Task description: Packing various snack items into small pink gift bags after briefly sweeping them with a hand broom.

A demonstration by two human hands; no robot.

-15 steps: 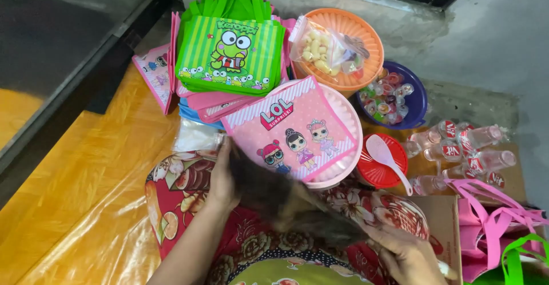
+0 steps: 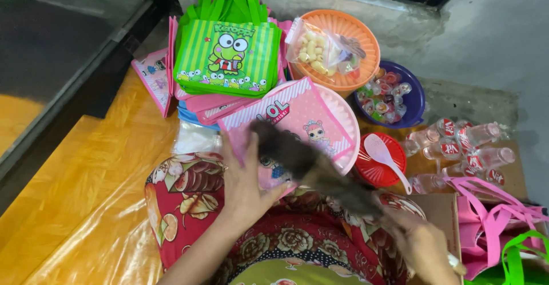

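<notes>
Far left, orange floor covering (image 2: 86, 205), bare and glossy. On it, near the top edge, a stack of green frog-print tote bags (image 2: 229, 56) over pink ones.

Our left hand (image 2: 246, 185) lies flat on the lower left corner of the pink doll-print bag (image 2: 297, 122); fingers spread, thumb pointing right, pressing rather than closing round it. The bag rests on a pink round tray (image 2: 346, 122), its long axis slanting from lower left up to upper right, away from us.

Across the bag, a dark blurred streak (image 2: 314, 167) runs from its middle down to our right hand (image 2: 426, 250). We cannot tell what it is, nor how far that grip is closed, as it is blurred and low in the picture.

So the bag sits just above and right of the left hand, well up-left of the right; left is nearer.

Further right: orange basket (image 2: 366, 39) with a snack packet, purple bowl (image 2: 417, 99) of jelly cups, red lid (image 2: 372, 170) with white spoon (image 2: 383, 150), small bottles (image 2: 469, 145).
</notes>
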